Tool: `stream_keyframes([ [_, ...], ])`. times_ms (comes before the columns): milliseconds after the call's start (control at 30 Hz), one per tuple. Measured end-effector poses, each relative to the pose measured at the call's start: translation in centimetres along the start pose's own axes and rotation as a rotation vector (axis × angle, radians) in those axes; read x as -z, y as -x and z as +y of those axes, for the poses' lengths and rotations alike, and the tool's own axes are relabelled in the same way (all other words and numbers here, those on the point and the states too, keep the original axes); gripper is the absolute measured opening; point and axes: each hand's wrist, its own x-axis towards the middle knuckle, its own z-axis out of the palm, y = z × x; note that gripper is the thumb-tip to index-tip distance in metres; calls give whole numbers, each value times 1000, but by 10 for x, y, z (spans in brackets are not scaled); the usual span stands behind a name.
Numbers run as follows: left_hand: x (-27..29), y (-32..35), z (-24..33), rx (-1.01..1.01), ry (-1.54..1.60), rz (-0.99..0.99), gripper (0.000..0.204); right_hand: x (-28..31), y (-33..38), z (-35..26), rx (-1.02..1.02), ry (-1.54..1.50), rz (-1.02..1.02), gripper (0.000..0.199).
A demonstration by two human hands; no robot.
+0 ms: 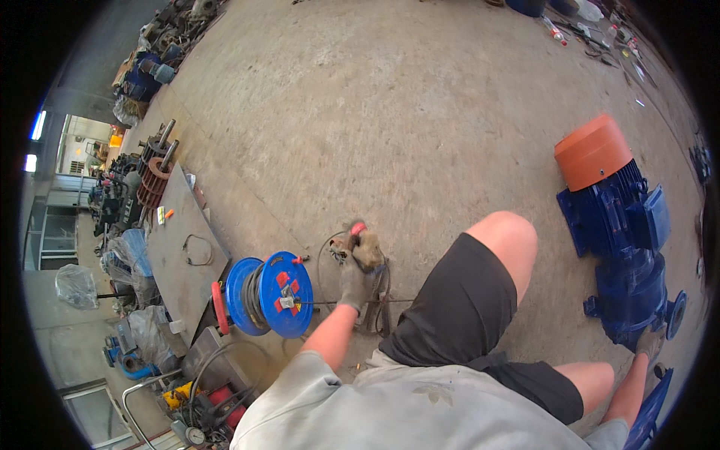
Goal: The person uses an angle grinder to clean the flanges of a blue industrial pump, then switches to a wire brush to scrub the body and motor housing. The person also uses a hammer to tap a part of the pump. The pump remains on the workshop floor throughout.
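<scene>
My gloved left hand (pixel 354 283) is low over the floor, left of my bent knee. It is closed at a dark and tan object with a red end (pixel 358 228), whose kind I cannot make out. Dark cables or straps hang beside it. Close by on the left stands a blue cable reel (pixel 288 294) wound with grey cable. Far to the right, my gloved right hand (pixel 651 342) grips the lower end of a blue pump (pixel 628 289), beside its round flange; part of the fingers is hidden. Joined to that pump is a blue electric motor with an orange fan cover (pixel 594 153).
Left of the reel lies a grey metal plate (pixel 180 247) with a short cable loop on it. Rusty finned shafts (pixel 154 180) stand behind. A pressure gauge (pixel 195 436) and hoses are at lower left. Machine parts line the left wall; tools and bottles lie at far upper right.
</scene>
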Motion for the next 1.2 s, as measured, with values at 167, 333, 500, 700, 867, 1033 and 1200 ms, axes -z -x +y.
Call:
stream_keyframes([
  [167, -20, -138, 7, 218, 75, 141, 81, -8, -12, 11, -1, 20, -48, 85],
  [333, -12, -234, -18, 675, -360, 73, 70, -24, -15, 26, 147, 7, -13, 86],
  [500, -14, -252, -60, 563, -566, -109, 65, -16, 8, 26, 12, -93, -6, 89],
  [700, -13, -263, -105, 493, -759, -303, 60, 56, 49, -12, -169, -165, -210, 92],
  [867, -11, -291, -99, 306, -1021, -587, 58, 111, 64, -36, -143, -127, -390, 107],
  [1033, -75, -287, 70, -253, -531, -619, 64, 120, 72, -30, 22, -210, -320, 108],
  [1200, -131, -208, 402, -838, 102, -390, 78, 105, 64, 3, 202, -413, -244, 87],
])
